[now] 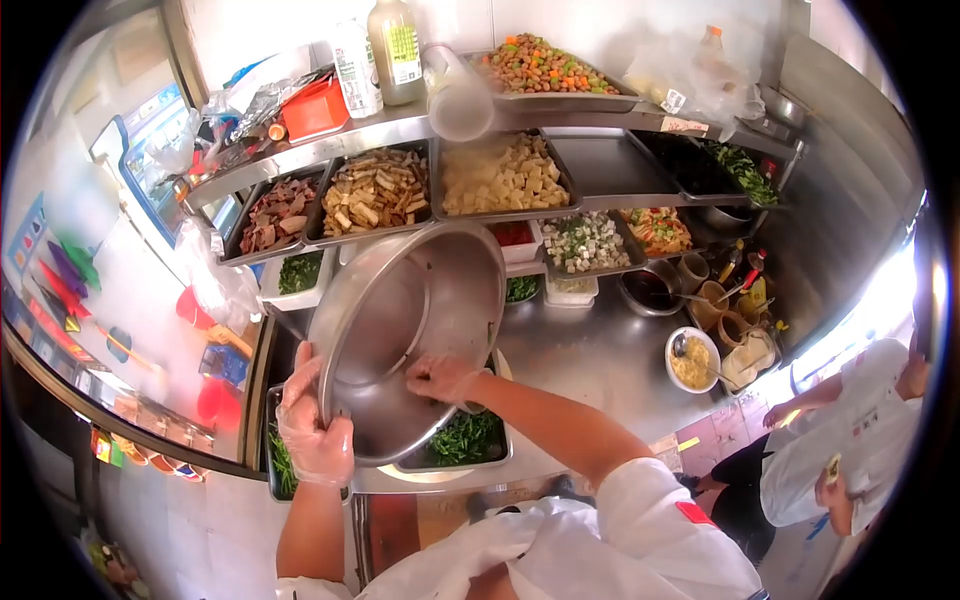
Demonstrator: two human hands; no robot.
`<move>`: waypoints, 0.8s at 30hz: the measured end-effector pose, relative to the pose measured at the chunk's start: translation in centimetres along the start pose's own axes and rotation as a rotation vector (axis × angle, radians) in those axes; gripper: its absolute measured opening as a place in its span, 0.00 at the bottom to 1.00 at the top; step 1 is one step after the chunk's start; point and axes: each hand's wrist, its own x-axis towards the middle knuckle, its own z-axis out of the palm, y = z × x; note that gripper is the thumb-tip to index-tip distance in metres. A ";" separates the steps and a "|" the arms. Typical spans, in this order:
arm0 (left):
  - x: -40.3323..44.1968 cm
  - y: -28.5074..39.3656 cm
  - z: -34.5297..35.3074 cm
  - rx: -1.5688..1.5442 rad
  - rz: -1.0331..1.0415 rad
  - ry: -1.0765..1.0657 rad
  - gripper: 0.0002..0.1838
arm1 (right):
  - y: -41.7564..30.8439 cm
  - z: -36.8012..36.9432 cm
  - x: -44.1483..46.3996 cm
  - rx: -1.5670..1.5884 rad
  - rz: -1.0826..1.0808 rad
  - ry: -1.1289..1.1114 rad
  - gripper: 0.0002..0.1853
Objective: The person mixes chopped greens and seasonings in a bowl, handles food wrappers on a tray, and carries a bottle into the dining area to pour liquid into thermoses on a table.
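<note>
A tilted metal bowl (382, 312) has the left hand (315, 425) pinching its rim and the right hand (438, 378) curled closed inside.

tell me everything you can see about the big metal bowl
The big metal bowl is round, wide and silvery, apparently steel, with a smooth rim and a curved edge inside where base meets wall. A few small dark specks dot its shiny inner surface. It is tipped steeply, its mouth towards the wearer, above the chopped greens. The gloved left hand grips the rim; the gloved right hand is within the mouth, though whether it touches the metal is unclear.
</note>
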 end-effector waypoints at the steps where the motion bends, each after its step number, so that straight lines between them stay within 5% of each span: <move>1: -0.1 -0.2 -0.1 0.014 0.006 0.002 0.34 | -0.4 0.2 -0.1 0.003 -0.007 0.031 0.21; 3: -0.2 -0.7 0.1 0.032 0.023 0.012 0.34 | -2.4 -2.5 0.1 -0.004 -0.019 0.094 0.19; 4: -0.2 -0.1 0.2 0.060 0.031 0.015 0.34 | -3.2 -4.0 0.8 0.424 0.055 0.137 0.18; 7: 0.0 -0.2 0.6 0.036 0.065 0.010 0.33 | -2.3 -4.8 4.9 0.371 -0.016 0.687 0.16; 8: 0.3 0.5 0.7 0.025 0.043 0.009 0.33 | -2.1 -4.7 4.0 -0.093 0.043 0.553 0.12; 10: 0.6 0.2 0.7 0.001 0.065 0.008 0.32 | -1.6 -1.1 1.7 -0.487 0.050 0.200 0.14; 11: 0.5 -0.2 0.6 -0.010 0.071 0.009 0.31 | 1.4 2.7 0.7 -0.379 -0.159 0.271 0.14; 13: 0.3 -1.0 0.6 0.002 0.071 0.020 0.29 | 1.1 3.4 -0.6 -0.287 -0.197 0.293 0.13; 16: -0.5 -1.4 0.6 0.012 0.037 0.012 0.28 | -0.9 -2.3 0.5 -0.147 0.000 0.309 0.11; 20: -0.6 -1.1 0.6 0.025 0.032 -0.008 0.29 | -2.7 -12.0 2.8 -0.366 -0.288 0.920 0.08; 23: 0.0 0.0 0.6 0.031 0.019 -0.034 0.29 | -3.1 -14.2 3.4 -0.370 -0.427 0.895 0.09; 24: 0.1 0.1 0.6 0.013 0.024 -0.036 0.29 | -1.6 -13.1 3.7 -0.414 -0.300 0.812 0.09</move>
